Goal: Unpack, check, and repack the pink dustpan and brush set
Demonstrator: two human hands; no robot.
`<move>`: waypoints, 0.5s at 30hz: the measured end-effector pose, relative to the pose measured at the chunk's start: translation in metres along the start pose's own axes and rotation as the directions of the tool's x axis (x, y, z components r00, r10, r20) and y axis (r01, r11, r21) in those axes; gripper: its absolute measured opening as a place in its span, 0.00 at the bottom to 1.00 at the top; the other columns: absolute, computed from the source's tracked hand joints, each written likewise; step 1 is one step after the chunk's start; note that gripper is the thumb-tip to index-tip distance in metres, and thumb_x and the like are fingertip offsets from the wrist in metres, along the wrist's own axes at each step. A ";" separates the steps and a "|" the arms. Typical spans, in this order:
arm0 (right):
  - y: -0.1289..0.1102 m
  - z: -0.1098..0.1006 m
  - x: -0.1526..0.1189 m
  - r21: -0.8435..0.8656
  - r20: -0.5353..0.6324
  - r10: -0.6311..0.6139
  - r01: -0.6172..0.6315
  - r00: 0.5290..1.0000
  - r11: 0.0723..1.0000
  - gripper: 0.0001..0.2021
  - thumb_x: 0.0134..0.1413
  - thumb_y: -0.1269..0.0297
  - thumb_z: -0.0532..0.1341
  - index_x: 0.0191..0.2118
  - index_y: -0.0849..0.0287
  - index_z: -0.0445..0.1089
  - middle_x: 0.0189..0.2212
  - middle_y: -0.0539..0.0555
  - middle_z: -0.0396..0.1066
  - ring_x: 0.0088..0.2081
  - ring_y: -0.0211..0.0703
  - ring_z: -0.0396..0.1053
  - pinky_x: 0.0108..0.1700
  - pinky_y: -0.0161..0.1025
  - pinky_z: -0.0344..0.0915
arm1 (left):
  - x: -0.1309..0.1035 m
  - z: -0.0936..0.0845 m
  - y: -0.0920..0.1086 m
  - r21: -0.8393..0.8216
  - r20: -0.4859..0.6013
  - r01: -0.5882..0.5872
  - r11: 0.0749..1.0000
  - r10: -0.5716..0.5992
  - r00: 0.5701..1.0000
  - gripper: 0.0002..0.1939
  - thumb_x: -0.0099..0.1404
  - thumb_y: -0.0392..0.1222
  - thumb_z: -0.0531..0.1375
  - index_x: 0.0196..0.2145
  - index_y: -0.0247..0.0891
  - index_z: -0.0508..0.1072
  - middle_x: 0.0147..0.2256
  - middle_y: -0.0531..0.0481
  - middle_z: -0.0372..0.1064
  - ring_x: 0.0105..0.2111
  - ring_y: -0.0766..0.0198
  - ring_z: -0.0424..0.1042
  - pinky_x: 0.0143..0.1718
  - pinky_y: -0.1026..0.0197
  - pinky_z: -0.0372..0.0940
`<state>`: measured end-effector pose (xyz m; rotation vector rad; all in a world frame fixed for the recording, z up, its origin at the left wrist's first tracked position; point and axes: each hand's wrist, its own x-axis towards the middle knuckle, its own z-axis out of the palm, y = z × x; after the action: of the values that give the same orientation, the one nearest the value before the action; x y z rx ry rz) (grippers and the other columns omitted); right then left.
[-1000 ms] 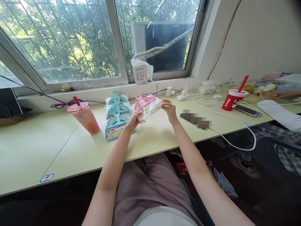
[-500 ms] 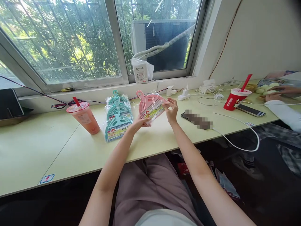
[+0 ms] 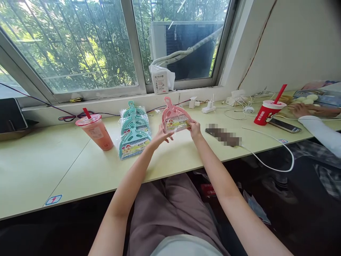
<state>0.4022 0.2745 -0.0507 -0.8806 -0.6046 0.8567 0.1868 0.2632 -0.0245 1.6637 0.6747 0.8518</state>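
Observation:
A pink dustpan-and-brush set (image 3: 174,115) in clear wrapping is held up over the table between both hands, its handle pointing up and away from me. My left hand (image 3: 160,138) grips its lower left corner, with some fingers spread beneath. At the right edge, my right hand (image 3: 194,128) pinches the wrapping and the pan. To the left lie several teal dustpan sets (image 3: 134,137), also wrapped, overlapping in a column on the table.
On the pale table (image 3: 87,177) stand a pink drink cup (image 3: 97,133) at left and a red cup (image 3: 265,113) at right. A phone (image 3: 285,125), a blurred-out object, chargers and white cables lie at right. Another person's hand (image 3: 299,109) is at far right.
The pink set has turned more upright, its handle swinging right and its label now nearly level. My right hand has shifted down along its edge. The other person's hands have moved.

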 end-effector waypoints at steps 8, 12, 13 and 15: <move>0.000 0.002 -0.007 -0.030 -0.035 -0.043 0.041 0.998 0.999 0.16 0.31 0.65 0.66 0.34 0.60 0.72 0.28 0.49 0.72 0.28 0.34 0.67 0.30 0.33 0.67 | 0.006 0.012 -0.021 0.306 -0.335 -0.022 0.952 0.129 0.933 0.42 0.56 0.44 0.68 0.62 0.34 0.52 0.38 0.46 0.72 0.24 0.66 0.69 0.27 0.62 0.65; 0.000 0.009 -0.014 -0.070 0.112 -0.064 0.072 0.992 0.995 0.19 0.33 0.60 0.68 0.37 0.59 0.73 0.31 0.50 0.73 0.30 0.36 0.69 0.32 0.35 0.68 | 0.008 0.004 -0.017 0.143 -0.488 -0.011 0.990 0.080 0.869 0.17 0.70 0.43 0.51 0.54 0.35 0.57 0.26 0.56 0.66 0.15 0.70 0.64 0.17 0.67 0.57; 0.000 0.010 -0.016 -0.080 0.133 -0.053 0.064 0.990 0.995 0.20 0.33 0.60 0.69 0.38 0.59 0.73 0.31 0.51 0.74 0.30 0.37 0.70 0.32 0.35 0.68 | 0.008 0.002 -0.015 0.130 -0.508 -0.014 0.991 0.078 0.858 0.15 0.70 0.40 0.50 0.52 0.35 0.58 0.25 0.57 0.64 0.13 0.71 0.63 0.16 0.67 0.56; -0.001 0.012 -0.017 -0.105 0.149 -0.026 0.042 0.988 0.994 0.23 0.30 0.60 0.70 0.39 0.59 0.72 0.31 0.51 0.74 0.30 0.38 0.71 0.33 0.37 0.69 | 0.008 -0.003 -0.014 0.147 -0.538 -0.022 0.989 0.098 0.837 0.11 0.69 0.36 0.50 0.49 0.37 0.60 0.24 0.58 0.63 0.12 0.72 0.60 0.15 0.68 0.56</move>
<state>0.3847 0.2650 -0.0459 -0.9071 -0.7995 0.8693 0.1888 0.2751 -0.0355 1.5678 1.0940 1.3780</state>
